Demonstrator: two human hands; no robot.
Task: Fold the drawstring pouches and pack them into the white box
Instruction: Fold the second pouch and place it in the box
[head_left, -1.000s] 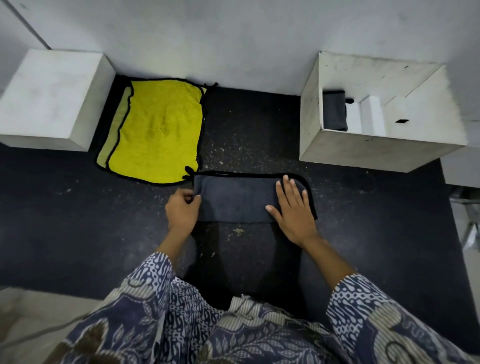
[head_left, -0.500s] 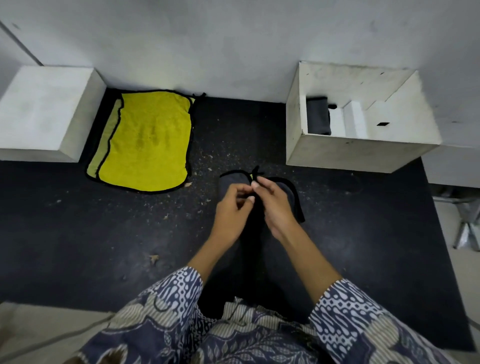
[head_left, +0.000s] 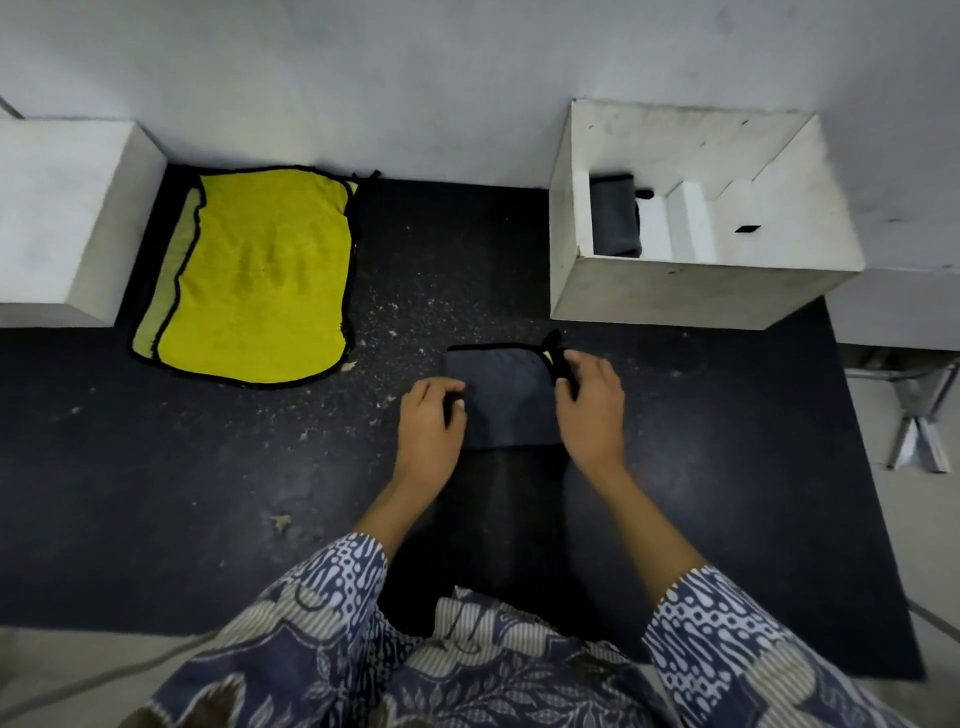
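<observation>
Both hands on the folded grey pouch (head_left: 506, 397), which lies flat on the black mat (head_left: 156, 493) between them. Left hand (head_left: 428, 423) sits at the pouch's left edge, fingers curled under with the tips against the fabric; can't tell whether it actually pinches the edge or just presses on it. Right hand (head_left: 589, 402) is at the pouch's right edge, thumb and forefinger closed on the black drawstring (head_left: 555, 358) where it bunches at the far right corner; a sliver of yellow lining shows just beside that pinch. Pouch is a compact rectangle with black trim along the far edge, near edge roughly level with the wrists. Beyond the right hand and a bit to its right stands the white box (head_left: 670, 291), open top, not touching the pouch; one folded grey pouch (head_left: 615, 218) is already standing in its left compartment, white dividers to the right of it. Far left of the left hand, well apart, a stack of yellow pouches (head_left: 254, 275) lies flat on the mat with black edging, and past that, touching or just beside the stack, a closed white block (head_left: 57, 208) against the wall. Patterned blue-and-white sleeves (head_left: 332, 587) visible on both forearms near the camera.
</observation>
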